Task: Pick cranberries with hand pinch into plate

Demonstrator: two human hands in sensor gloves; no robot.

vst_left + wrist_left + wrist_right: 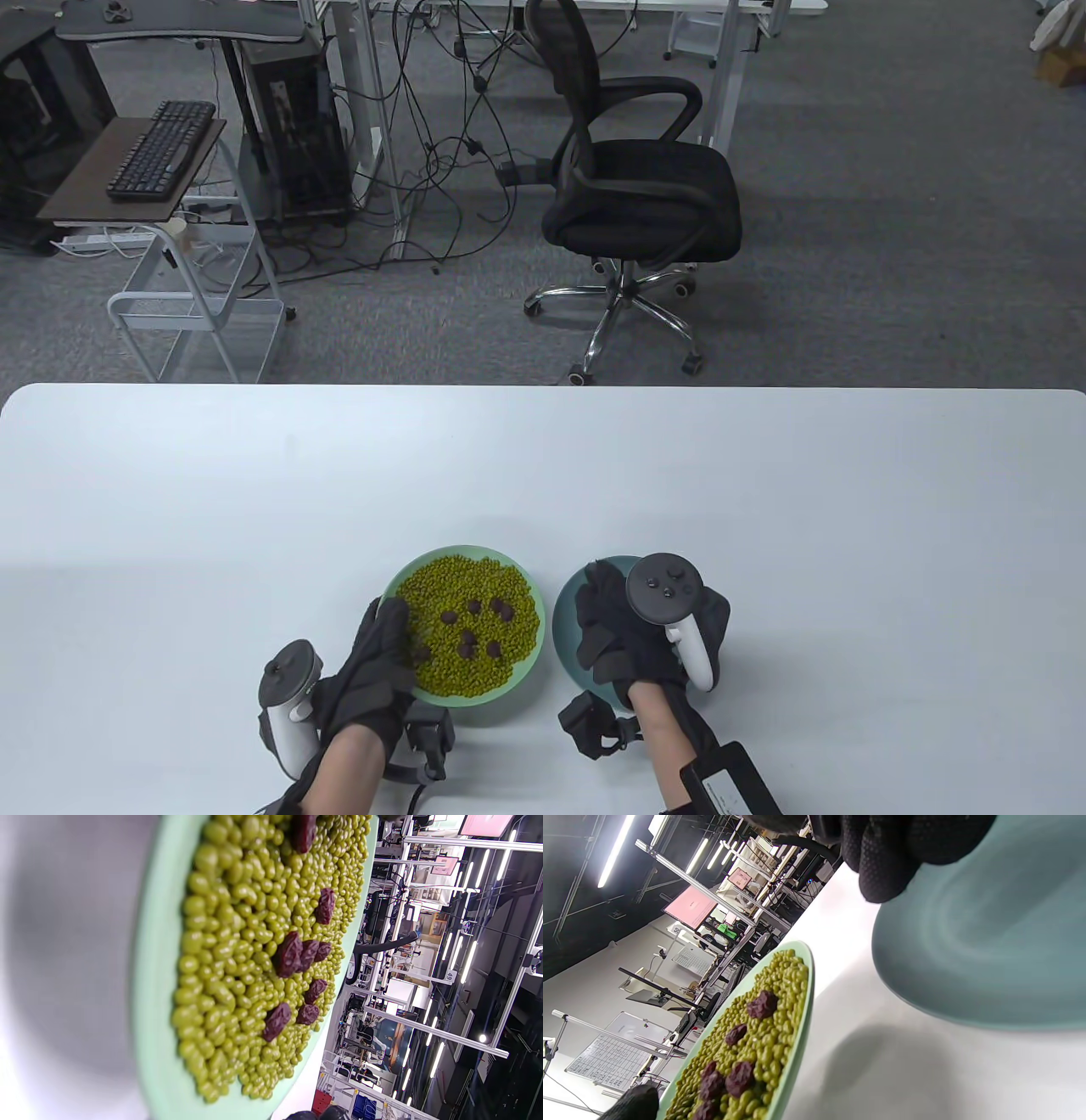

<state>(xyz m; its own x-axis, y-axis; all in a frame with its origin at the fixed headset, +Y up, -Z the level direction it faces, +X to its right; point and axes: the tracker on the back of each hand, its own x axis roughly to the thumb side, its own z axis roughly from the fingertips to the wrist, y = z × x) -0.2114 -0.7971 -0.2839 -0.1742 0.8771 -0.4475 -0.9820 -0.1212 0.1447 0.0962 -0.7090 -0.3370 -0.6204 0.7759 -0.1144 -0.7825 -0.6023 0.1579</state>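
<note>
A green plate heaped with green beans holds several dark cranberries on top. My left hand lies open with its fingers over that plate's left rim, next to one cranberry. An empty-looking teal plate stands just right of it. My right hand hovers over the teal plate with its fingers curled and bunched. In the right wrist view the fingertips hang over the teal plate; no cranberry shows between them. The left wrist view shows the cranberries close up.
Both plates stand near the front edge of the white table, close together. Behind the table are an office chair, a wire cart and a desk with a keyboard.
</note>
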